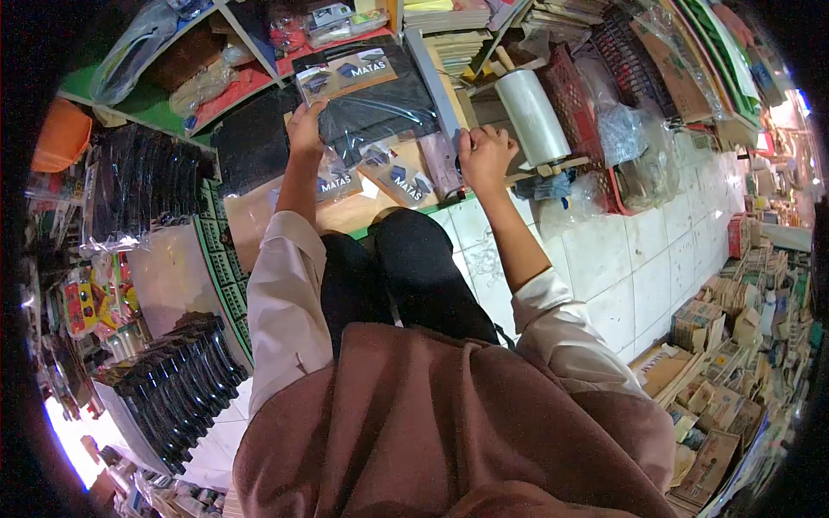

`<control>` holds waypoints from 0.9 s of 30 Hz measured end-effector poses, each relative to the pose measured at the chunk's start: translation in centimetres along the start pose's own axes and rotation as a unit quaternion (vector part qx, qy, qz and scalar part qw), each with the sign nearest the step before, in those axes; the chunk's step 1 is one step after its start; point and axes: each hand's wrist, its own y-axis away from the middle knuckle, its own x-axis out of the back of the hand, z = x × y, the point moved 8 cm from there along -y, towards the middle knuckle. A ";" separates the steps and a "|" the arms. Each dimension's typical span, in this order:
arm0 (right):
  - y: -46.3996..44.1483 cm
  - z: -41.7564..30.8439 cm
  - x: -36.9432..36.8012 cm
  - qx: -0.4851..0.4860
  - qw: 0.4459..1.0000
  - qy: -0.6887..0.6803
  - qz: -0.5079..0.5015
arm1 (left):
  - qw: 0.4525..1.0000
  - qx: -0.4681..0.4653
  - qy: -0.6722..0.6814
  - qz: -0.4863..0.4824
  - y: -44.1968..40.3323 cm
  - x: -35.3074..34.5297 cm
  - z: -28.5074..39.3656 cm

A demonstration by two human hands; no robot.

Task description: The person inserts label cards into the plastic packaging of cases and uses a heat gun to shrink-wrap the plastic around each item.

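Observation:
My left hand (306, 129) is closed on the lower left corner of a flat black packet in clear plastic, with a printed "MATAS" card (350, 73) across its top. The packet (380, 112) lies tilted in the shelf bay. Below it are two more "MATAS" cards (408, 183) under shiny plastic. My right hand (488, 160) is at the grey upright divider (434, 82), its fingers curled; what they hold, if anything, is hidden. Just right of this hand, a roll of clear plastic film (533, 116) sits on a wooden rod.
Black plastic-wrapped goods (142, 186) hang in a row at left, above another black stack (173, 388). A red crate (574, 112) stands beyond the film roll. Cartons (717, 406) crowd the lower right, past white floor tiles (596, 255). Paper stacks (453, 52) fill the upper shelf.

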 end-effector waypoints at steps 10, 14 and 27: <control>-0.2 0.9 0.0 -0.029 1.000 0.003 -0.002 | 0.997 -0.031 0.064 -0.011 7.1 3.7 5.8; -1.5 7.3 -5.8 -0.205 0.897 -0.360 -0.153 | 0.996 -0.034 0.061 0.050 17.7 7.3 15.0; 2.8 16.2 -6.0 -0.309 0.823 -0.470 -0.082 | 0.928 -0.246 0.117 0.255 16.1 34.1 35.2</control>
